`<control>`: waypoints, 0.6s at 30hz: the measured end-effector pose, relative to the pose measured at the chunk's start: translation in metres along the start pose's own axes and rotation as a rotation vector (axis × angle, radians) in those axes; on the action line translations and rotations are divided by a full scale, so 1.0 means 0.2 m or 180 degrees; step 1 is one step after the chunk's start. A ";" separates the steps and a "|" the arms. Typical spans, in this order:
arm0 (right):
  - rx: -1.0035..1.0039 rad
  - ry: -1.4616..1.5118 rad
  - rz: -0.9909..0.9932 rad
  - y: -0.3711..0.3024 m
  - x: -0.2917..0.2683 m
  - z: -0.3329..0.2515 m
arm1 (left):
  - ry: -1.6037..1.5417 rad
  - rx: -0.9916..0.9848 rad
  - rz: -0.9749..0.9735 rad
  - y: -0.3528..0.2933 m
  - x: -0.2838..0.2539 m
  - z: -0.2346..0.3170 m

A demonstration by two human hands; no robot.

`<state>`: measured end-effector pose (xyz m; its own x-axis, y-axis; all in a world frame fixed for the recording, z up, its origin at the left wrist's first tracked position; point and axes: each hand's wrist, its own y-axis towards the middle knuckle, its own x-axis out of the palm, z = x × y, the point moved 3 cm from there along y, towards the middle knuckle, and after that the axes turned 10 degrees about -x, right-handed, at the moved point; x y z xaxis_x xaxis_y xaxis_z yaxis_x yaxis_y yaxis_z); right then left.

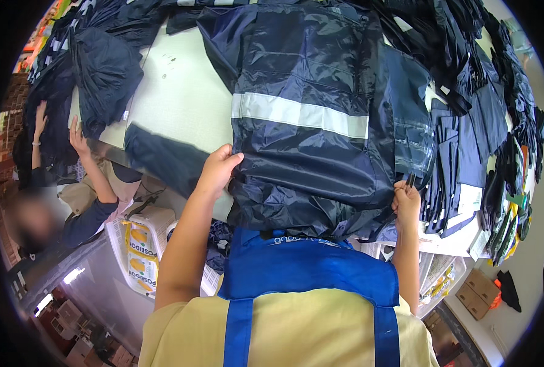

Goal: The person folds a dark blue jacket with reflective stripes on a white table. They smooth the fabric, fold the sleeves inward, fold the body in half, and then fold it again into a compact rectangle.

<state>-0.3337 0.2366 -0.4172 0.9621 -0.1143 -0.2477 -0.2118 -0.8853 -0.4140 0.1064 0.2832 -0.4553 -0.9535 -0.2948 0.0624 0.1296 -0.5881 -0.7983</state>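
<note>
A dark navy rain jacket of shiny fabric lies spread on the table in front of me, with a wide silvery reflective band across it. Its lower part bunches up and hangs at the near edge, against my blue apron. My left hand is closed on the jacket's left edge, thumb on top, just below the band. At the lower right edge, my right hand pinches the fabric. A slim dark tool with narrow tips sticks up from that hand; its kind is too small to tell.
Dark garments pile up at the far left, where another person's hands rest by the table. Stacked folded dark garments lie to the right. A white basket with yellow-and-white packages stands below left; cardboard boxes are at lower right.
</note>
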 end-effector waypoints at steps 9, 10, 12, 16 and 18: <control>-0.0920 -0.1606 -0.0134 0.09 -0.02 0.02 | 0.0335 0.0709 0.0038 0.09 0.07 0.21; -0.1284 -0.1613 -0.0040 0.11 0.02 -0.04 | 0.0230 0.0847 0.0068 0.12 0.08 0.23; -0.1600 -0.1403 0.0390 0.14 0.07 -0.19 | 0.0265 0.1010 0.0318 0.16 0.12 0.29; -0.1334 -0.1701 -0.0130 0.24 0.32 -0.52 | 0.0113 0.1151 0.0500 0.24 0.15 0.38; -0.1224 -0.1390 -0.0383 0.26 0.35 -0.58 | 0.0071 0.0967 0.0554 0.27 0.14 0.39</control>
<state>-0.2579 0.1313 -0.3548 0.7983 0.1209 -0.5900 0.0505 -0.9896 -0.1345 0.1080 0.1842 -0.4497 -0.9153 -0.3958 -0.0749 0.3626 -0.7287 -0.5809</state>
